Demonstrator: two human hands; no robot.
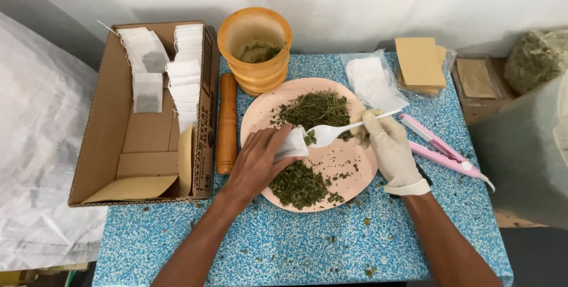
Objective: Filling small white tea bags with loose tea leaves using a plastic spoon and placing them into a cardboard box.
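My left hand (258, 161) is bare and holds a small white paper tea bag (291, 144) open over a pink plate (355, 171). My right hand (390, 151) wears a pale glove and grips a white plastic spoon (331, 132), whose bowl carries dried green herbs at the bag's mouth. The plate holds two heaps of dried herbs (299, 184), one near me and one at the far side.
A cardboard box (106, 139) with filled tea bags stands left. A wooden mortar (255, 50) and pestle (226, 124) sit behind the plate. Empty bags in plastic (373, 83), tan envelopes (420, 62) and a pink sealer (441, 148) lie right. Herb crumbs dot the blue table (307, 245).
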